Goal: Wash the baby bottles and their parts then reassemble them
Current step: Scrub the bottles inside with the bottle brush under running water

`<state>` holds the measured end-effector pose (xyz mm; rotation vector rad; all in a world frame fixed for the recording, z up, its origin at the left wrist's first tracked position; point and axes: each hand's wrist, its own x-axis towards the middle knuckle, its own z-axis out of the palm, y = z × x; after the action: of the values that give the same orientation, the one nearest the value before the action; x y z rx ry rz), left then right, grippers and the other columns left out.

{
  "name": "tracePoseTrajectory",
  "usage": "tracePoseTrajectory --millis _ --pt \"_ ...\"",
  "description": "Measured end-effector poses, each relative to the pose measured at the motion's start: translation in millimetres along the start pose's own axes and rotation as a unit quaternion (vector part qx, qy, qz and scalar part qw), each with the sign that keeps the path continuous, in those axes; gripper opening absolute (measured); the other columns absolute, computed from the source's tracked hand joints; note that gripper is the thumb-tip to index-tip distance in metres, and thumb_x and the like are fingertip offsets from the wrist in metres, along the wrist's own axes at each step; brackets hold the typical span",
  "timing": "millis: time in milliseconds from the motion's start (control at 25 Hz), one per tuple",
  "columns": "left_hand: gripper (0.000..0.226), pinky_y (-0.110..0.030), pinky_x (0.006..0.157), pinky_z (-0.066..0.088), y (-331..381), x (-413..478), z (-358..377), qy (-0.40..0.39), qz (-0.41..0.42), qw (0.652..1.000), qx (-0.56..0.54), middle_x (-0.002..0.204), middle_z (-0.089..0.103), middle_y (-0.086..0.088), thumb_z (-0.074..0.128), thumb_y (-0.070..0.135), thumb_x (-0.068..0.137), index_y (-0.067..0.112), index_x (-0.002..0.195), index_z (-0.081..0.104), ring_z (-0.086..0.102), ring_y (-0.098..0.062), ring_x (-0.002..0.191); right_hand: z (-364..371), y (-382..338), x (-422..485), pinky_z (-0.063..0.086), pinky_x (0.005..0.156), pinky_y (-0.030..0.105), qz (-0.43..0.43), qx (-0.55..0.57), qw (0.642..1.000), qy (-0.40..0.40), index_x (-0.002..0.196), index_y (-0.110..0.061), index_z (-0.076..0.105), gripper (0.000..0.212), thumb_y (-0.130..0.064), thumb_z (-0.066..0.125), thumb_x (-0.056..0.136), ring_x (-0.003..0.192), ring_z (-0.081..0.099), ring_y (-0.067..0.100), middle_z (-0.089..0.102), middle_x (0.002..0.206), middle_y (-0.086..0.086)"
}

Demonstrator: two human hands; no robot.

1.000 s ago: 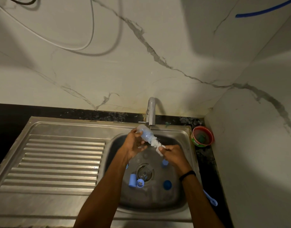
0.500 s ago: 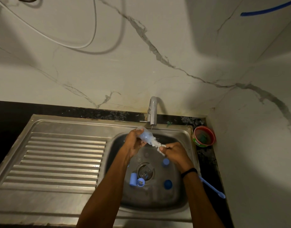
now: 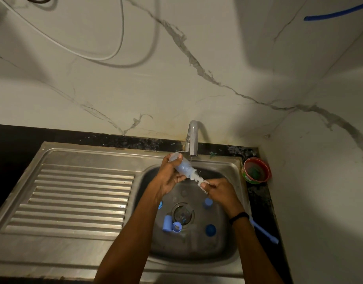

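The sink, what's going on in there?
A person is scrubbing a baby bottle over the sink. The left hand holds the bottle tilted near the tap. The right hand holds a bottle brush with its white bristles at the bottle's mouth. Several blue bottle parts lie in the basin around the drain, not yet picked up.

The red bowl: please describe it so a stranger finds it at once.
From the steel sink, go right past the tap to the black counter corner. The red bowl stands there, the only red thing; the parts in the basin are blue.
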<state>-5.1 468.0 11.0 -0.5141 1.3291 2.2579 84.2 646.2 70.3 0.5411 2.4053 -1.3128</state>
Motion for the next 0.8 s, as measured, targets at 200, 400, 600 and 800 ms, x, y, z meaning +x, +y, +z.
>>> tracePoseTrajectory --millis 200,400,600,800 --pt "0.04 -0.045 0.084 0.06 -6.9 -6.2 11.8 0.036 0.012 0.999 0.029 0.118 0.065 -0.025 0.069 0.027 0.092 0.004 0.124 0.058 0.07 -0.036 0.104 0.3 -2.3 -8.3 0.054 0.074 0.04 -0.039 -0.059 0.998 0.006 0.081 -0.007 0.071 0.029 -0.029 0.059 0.097 0.077 0.065 0.032 0.069 0.079 0.016" --pt "0.065 -0.046 0.082 0.061 -12.4 -4.3 12.9 0.077 0.03 0.997 -0.005 0.124 0.061 -0.029 0.078 0.035 0.081 0.005 0.132 0.052 0.067 -0.041 0.108 -5.2 -11.2 -16.2 0.048 0.063 0.029 -0.021 -0.056 0.998 0.015 0.087 -0.006 0.072 0.031 -0.031 0.057 0.098 0.075 0.064 0.028 0.069 0.082 0.016" --pt "0.061 -0.046 0.08 0.061 -8.6 -19.3 28.8 0.054 0.028 0.997 -0.037 0.123 0.064 -0.025 0.075 0.034 0.085 0.009 0.135 0.051 0.069 -0.04 0.107 -4.7 -18.3 -15.8 0.04 0.057 0.027 -0.023 -0.101 0.993 0.05 0.073 -0.015 0.068 0.032 -0.033 0.057 0.096 0.059 0.053 0.014 0.062 0.066 0.009" --pt "0.042 -0.047 0.08 0.062 -8.5 -14.3 30.8 0.062 0.017 0.997 -0.045 0.127 0.061 -0.024 0.065 0.027 0.096 0.013 0.132 0.051 0.068 -0.04 0.109 -14.5 -19.2 -14.8 0.041 0.057 0.029 -0.023 -0.088 0.994 0.055 0.076 -0.016 0.072 0.029 -0.034 0.06 0.095 0.059 0.056 0.016 0.065 0.068 0.008"
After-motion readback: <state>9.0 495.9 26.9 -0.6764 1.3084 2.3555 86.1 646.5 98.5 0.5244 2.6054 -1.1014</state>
